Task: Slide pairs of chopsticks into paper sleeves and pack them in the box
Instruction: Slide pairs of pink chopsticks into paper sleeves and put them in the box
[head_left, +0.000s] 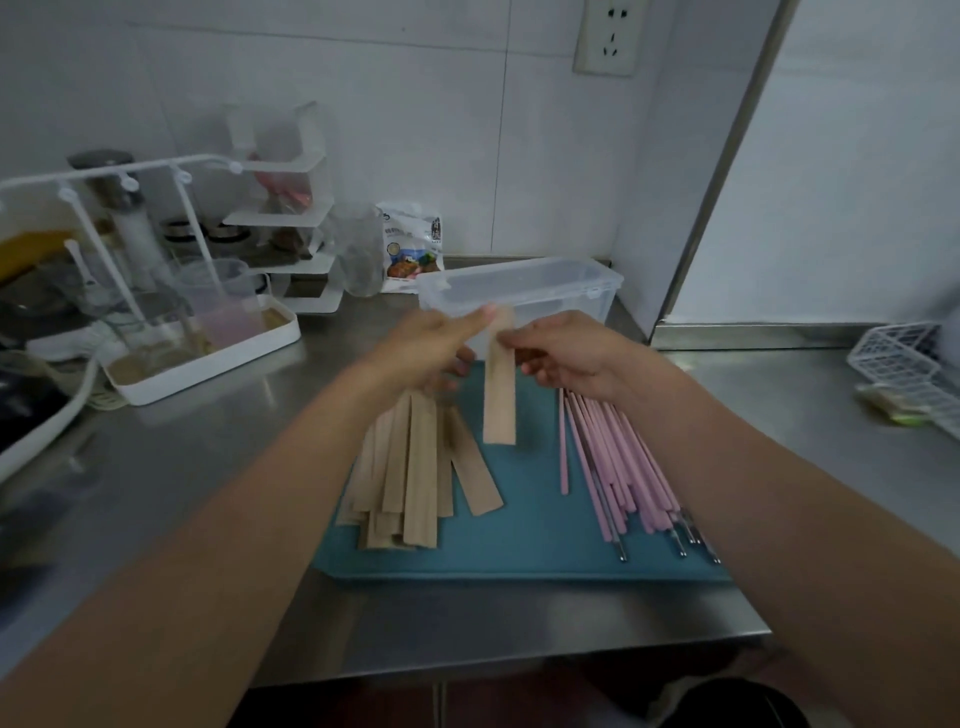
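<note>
Left hand and right hand both pinch one brown paper sleeve above the teal tray, fingers closed on its top.

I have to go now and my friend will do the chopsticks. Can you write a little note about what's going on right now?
Hands: left hand and right hand both pinch the top of one sleeve, held up over the mat.
Things: spare sleeves lie on the mat's left, pink chopsticks on its right, clear box behind.
Done: no packed pair visible.
Left: open this sleeve, slide in two chopsticks, box it, repeat.
</note>
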